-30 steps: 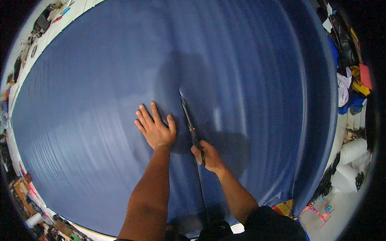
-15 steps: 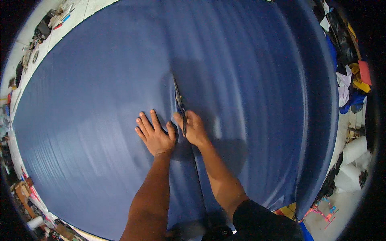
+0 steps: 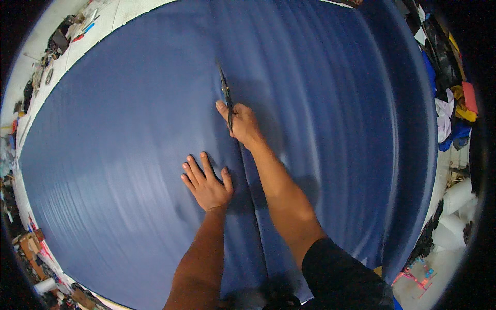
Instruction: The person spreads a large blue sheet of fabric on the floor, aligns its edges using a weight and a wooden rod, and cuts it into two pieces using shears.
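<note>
Middling light — pale sheen on the cloth [image 3: 139,160], left of the left fingers [image 3: 206,165]; soft shadow [image 3: 267,119] just right of the right fingers [image 3: 222,109]. Fisheye curve far out from both — corners black, grainy.

The right hand [image 3: 245,124] partly hides the scissors [image 3: 224,85]; the top edge cuts off the cloth [image 3: 129,119] (the upper-left clutter [image 3: 59,41] is too small to tell).

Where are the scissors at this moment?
In the head view, the scissors are in the right hand, just left of centre in the upper half, at the blue fabric, farther up than the left hand.
</note>
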A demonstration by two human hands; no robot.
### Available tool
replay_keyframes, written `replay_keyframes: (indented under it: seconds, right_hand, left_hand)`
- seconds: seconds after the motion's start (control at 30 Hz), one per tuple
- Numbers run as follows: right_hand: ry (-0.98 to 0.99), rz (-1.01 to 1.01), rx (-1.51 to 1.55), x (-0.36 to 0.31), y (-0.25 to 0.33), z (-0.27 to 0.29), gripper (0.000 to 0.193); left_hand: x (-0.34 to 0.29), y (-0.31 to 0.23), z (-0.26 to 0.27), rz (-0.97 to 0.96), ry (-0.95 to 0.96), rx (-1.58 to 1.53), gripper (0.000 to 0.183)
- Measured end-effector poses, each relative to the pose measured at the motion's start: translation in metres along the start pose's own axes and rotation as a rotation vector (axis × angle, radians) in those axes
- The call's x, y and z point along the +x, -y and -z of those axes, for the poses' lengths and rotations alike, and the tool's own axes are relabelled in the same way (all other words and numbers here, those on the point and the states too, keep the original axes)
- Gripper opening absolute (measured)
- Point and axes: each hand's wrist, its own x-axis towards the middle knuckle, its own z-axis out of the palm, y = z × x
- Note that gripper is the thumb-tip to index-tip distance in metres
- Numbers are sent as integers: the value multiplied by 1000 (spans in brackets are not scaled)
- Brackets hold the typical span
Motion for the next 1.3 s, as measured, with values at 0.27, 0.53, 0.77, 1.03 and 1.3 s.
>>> replay_keyframes:
  seconds: [0.27, 0.53, 0.77, 1.03, 1.3]
  right_hand:
    - [29, -10, 50, 38, 17, -10, 60]
    - [57, -9, 33, 123, 72, -11, 62]
    - [48, 28, 14, 201, 92, -23, 67]
    - [18, 157, 29, 274, 139, -27, 67]
    - [-259, 262, -246, 160, 84, 21, 61]
  left_hand:
    - [1, 5, -2, -8, 18, -3, 69]
    - [1, 5, 0, -13, 41, -42, 70]
    - [-1, 5, 0, -11, 79, -44, 73]
    - [-1, 6, -2, -1, 97, -54, 72]
    - [-1, -1, 0, -24, 77, -59, 71]
